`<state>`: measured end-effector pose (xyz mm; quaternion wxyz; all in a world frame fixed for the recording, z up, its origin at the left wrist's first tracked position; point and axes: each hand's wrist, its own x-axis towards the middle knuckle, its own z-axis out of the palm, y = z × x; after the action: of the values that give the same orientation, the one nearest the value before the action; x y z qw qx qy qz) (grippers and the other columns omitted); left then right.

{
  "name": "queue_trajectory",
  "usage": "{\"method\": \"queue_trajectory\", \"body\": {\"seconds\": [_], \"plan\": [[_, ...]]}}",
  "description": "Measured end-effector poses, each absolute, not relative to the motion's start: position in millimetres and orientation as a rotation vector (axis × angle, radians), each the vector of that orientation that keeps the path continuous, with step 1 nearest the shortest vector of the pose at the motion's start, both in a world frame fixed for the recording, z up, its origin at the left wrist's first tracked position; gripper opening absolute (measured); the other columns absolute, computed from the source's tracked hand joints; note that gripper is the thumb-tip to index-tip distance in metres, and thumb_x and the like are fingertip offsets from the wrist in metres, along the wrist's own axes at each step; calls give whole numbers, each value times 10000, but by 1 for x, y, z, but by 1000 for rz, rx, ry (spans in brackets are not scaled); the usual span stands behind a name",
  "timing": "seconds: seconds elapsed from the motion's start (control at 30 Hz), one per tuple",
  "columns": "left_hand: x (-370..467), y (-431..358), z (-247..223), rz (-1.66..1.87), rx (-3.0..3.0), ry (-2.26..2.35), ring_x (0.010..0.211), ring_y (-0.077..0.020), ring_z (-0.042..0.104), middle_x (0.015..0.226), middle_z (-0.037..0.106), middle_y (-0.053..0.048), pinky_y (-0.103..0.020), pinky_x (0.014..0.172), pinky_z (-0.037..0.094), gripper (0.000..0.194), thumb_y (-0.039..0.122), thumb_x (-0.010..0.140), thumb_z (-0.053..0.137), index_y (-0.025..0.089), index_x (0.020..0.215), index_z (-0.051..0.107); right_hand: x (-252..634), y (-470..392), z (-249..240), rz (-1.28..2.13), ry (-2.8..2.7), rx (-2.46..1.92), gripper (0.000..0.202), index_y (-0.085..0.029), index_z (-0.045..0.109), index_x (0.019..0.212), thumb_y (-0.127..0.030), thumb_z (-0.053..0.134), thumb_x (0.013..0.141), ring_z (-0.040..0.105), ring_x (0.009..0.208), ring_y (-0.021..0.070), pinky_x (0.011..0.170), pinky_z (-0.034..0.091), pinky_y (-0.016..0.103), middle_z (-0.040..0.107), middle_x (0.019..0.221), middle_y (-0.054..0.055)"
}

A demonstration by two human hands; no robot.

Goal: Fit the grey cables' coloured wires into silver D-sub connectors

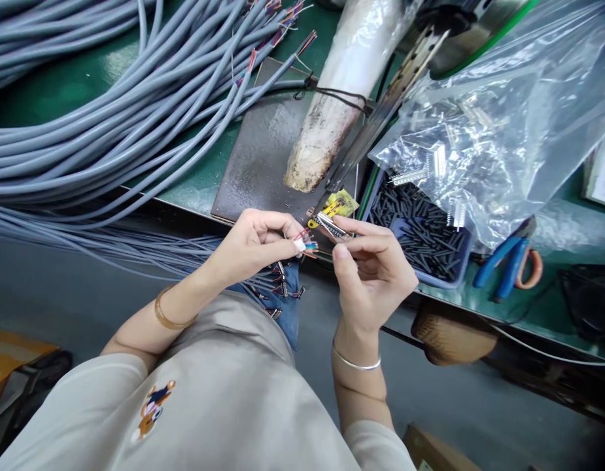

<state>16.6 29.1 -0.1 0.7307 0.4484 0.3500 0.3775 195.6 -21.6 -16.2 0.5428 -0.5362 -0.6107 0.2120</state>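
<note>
My left hand pinches the end of a cable, whose thin coloured wires fan out to the right past the fingertips. Just to the right, my right hand holds a small metal connector with a row of pins between thumb and fingers. The wires and the connector are close together; whether they touch is too small to tell. Behind the connector is a yellow piece on the table, below the tip of a long metal tool. Cables with small connectors lie across my lap.
Grey cables cover the left of the green table. A wrapped roll lies over a dark plate. At right are a bin of black sleeves, a plastic bag of connectors and blue-handled pliers.
</note>
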Motion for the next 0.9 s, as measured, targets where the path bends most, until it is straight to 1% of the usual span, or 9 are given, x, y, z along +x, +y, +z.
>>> {"method": "queue_trajectory", "body": {"seconds": [0.1, 0.2, 0.37, 0.47, 0.57, 0.63, 0.7, 0.8, 0.9], "plan": [[15, 26, -4, 765, 1043, 736, 617, -78, 518, 709, 639, -36, -191, 548, 416, 224, 255, 733, 788, 115, 624, 652, 200, -24, -11, 504, -1541, -1276, 132, -263, 761, 940, -150, 745, 874, 745, 1008, 196, 898, 620, 387, 780, 1079, 18], [14, 23, -5, 696, 1113, 734, 608, -82, 505, 690, 633, -37, -193, 538, 402, 198, 250, 752, 756, 113, 637, 670, 204, -25, -6, 562, -1637, -1265, 213, -293, 781, 990, -125, 759, 861, 741, 1034, 184, 899, 622, 363, 774, 1117, 12], [13, 21, -4, 664, 1133, 753, 617, -88, 507, 684, 614, -32, -198, 547, 398, 192, 256, 762, 724, 118, 643, 663, 208, -29, -4, 704, -1668, -1281, 131, -257, 756, 914, -135, 746, 866, 735, 1059, 205, 925, 618, 394, 765, 1137, 32], [12, 20, -4, 697, 1082, 765, 621, -86, 500, 680, 603, -23, -198, 553, 397, 195, 262, 754, 741, 125, 648, 653, 207, -31, -6, 652, -1569, -1307, 91, -246, 747, 895, -158, 731, 879, 732, 1049, 213, 909, 619, 405, 760, 1122, 41], [12, 19, -4, 698, 1052, 762, 629, -89, 502, 687, 615, -26, -201, 561, 405, 186, 254, 744, 751, 124, 649, 657, 204, -30, -8, 541, -1523, -1294, 139, -274, 767, 938, -153, 742, 873, 728, 1048, 208, 915, 616, 405, 760, 1103, 27], [11, 19, -3, 677, 1052, 763, 632, -91, 502, 683, 618, -29, -205, 565, 407, 185, 252, 744, 751, 121, 646, 663, 203, -30, -9, 569, -1561, -1265, 188, -297, 777, 966, -142, 755, 863, 726, 1054, 197, 910, 617, 388, 756, 1136, 17], [11, 19, -3, 659, 1041, 762, 630, -90, 499, 685, 624, -30, -206, 567, 407, 184, 249, 741, 755, 118, 647, 668, 204, -30, -8, 640, -1605, -1254, 190, -300, 778, 972, -143, 749, 870, 725, 1063, 193, 911, 620, 380, 751, 1163, 17], [11, 19, -4, 666, 1014, 751, 613, -77, 486, 668, 607, -19, -195, 553, 395, 194, 241, 733, 777, 114, 642, 663, 205, -30, -7, 719, -1620, -1267, 111, -263, 756, 928, -164, 718, 897, 720, 1081, 204, 951, 608, 402, 755, 1143, 34], [12, 18, -5, 753, 980, 756, 563, -45, 449, 699, 624, -15, -176, 513, 361, 199, 241, 749, 786, 115, 662, 660, 205, -32, -8, 718, -1524, -1289, 79, -239, 723, 909, -171, 683, 921, 721, 1068, 202, 932, 606, 392, 749, 1142, 45]]}}
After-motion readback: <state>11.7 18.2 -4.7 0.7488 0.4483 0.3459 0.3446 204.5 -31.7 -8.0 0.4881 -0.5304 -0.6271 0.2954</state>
